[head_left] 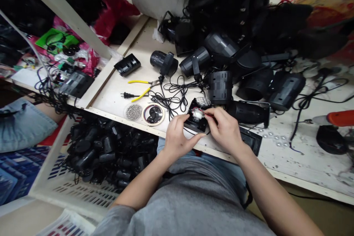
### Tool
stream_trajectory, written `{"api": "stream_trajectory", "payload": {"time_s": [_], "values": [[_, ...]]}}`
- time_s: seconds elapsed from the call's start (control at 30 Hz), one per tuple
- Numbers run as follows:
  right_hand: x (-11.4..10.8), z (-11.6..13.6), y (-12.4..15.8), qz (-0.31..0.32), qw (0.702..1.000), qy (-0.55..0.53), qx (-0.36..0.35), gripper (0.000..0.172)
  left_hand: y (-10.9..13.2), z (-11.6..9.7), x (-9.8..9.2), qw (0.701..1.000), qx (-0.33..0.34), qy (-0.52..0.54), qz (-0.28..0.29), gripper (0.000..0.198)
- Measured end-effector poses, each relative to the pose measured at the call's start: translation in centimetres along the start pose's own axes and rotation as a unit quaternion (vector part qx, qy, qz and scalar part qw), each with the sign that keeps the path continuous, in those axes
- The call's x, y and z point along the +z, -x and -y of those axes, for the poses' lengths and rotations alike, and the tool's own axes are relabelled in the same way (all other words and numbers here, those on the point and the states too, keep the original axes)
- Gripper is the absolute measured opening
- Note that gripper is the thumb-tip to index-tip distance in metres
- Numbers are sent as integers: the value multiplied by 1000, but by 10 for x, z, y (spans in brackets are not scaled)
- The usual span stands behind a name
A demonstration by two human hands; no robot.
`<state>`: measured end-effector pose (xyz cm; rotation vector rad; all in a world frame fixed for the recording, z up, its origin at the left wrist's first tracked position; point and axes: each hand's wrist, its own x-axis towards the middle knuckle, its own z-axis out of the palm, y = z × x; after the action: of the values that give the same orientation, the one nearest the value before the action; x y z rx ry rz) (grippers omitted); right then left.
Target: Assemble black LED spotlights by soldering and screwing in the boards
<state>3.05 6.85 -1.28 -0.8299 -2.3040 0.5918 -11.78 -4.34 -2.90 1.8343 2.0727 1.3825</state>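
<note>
My left hand (179, 135) grips a small black square lamp part (195, 122) at the near edge of the white workbench (304, 155), fingers curled round its left side. My right hand (224, 127) is pinched over the same part, its fingertips on a small white and red piece (198, 114) at the part's middle. A round LED board (202, 101) with several pale dots lies just behind the part. Thin black cables (177, 97) trail away from the part to the left.
A heap of black spotlight housings (232, 51) fills the bench behind. Yellow-handled pliers (142, 88), a dish of small screws (134, 111) and a tape roll (153, 114) lie left. An orange power tool (336, 118) lies right. A crate of black parts (105, 151) stands below left.
</note>
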Motion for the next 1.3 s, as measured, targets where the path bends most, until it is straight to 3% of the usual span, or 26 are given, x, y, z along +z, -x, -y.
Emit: {"api": "stream_trajectory", "payload": {"time_s": [0.1,0.17,0.37,0.53,0.77,0.87,1.03,1.13,1.23,1.3], "values": [[1,-3,2,30,998,36,-41,16,-5,7,-6,999,-27,10,14,28],[2,-4,2,43,996,51,-63,17,-13,12,-6,999,-34,9,12,19],[4,-8,1,42,994,72,-76,15,-35,24,4,997,22,-10,73,19],[4,-8,-3,60,992,85,-77,19,-35,30,9,996,45,-7,75,18],[3,-8,-8,64,990,82,-92,22,-40,25,14,998,-39,39,43,23],[3,-9,-8,69,992,74,-81,22,-41,22,17,994,-74,60,50,26],[5,-8,-8,69,994,64,-62,21,-41,22,18,996,-66,55,37,28],[-6,-6,-5,52,997,33,-44,12,-39,22,16,996,-65,55,24,30],[-26,-5,8,0,1000,-12,24,31,-36,22,12,998,-48,34,8,28],[-36,-3,21,-18,998,6,65,34,-34,22,9,999,-33,23,9,26]]}}
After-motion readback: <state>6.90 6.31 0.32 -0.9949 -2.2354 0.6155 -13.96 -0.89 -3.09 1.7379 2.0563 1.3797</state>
